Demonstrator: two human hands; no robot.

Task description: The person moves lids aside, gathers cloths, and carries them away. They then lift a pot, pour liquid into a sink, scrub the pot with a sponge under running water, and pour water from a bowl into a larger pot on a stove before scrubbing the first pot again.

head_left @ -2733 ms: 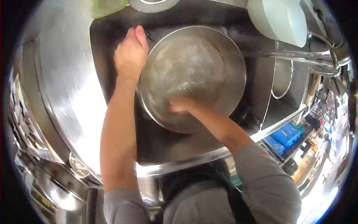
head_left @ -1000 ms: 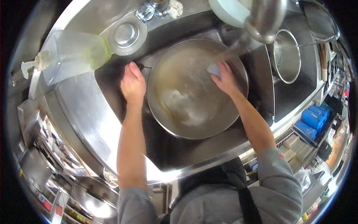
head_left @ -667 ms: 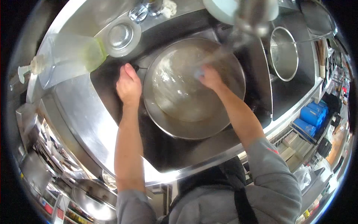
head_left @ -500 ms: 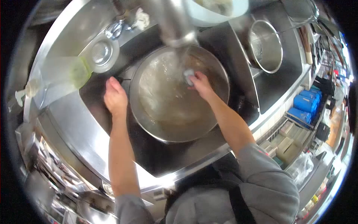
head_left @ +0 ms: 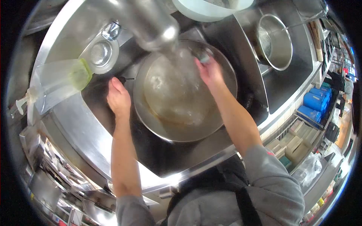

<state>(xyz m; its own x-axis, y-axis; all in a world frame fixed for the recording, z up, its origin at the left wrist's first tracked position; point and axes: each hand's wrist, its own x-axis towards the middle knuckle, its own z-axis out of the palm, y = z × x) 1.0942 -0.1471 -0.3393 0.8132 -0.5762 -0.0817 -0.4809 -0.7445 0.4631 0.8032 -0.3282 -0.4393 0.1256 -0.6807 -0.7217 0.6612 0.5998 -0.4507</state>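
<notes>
A wide round metal pan [head_left: 166,130] sits in the sink basin, with cloudy water in it. My right hand [head_left: 212,73], blurred by motion, is over the pan's upper right part, closed on a small pale green and grey scrubbing sponge [head_left: 204,59]. My left hand [head_left: 118,98] is left of the pan rim, fingers curled. A small dark piece [head_left: 122,80] shows beside its fingertips, and I cannot make out what the fingers hold. Above the pan's far edge hangs a thick steel cylinder [head_left: 154,30], with water streaming down below it.
Left of the basin lie a strainer cup [head_left: 100,53] and a clear pump bottle [head_left: 56,81] with a green base. A pale bowl [head_left: 207,11] is at the far edge. In the right basin stands a steel pot [head_left: 288,49]. Blue containers [head_left: 315,101] are farther right.
My right hand has moved away from me and slightly right with the sponge. The steel cylinder has swung left. My left hand stays nearly in place.
</notes>
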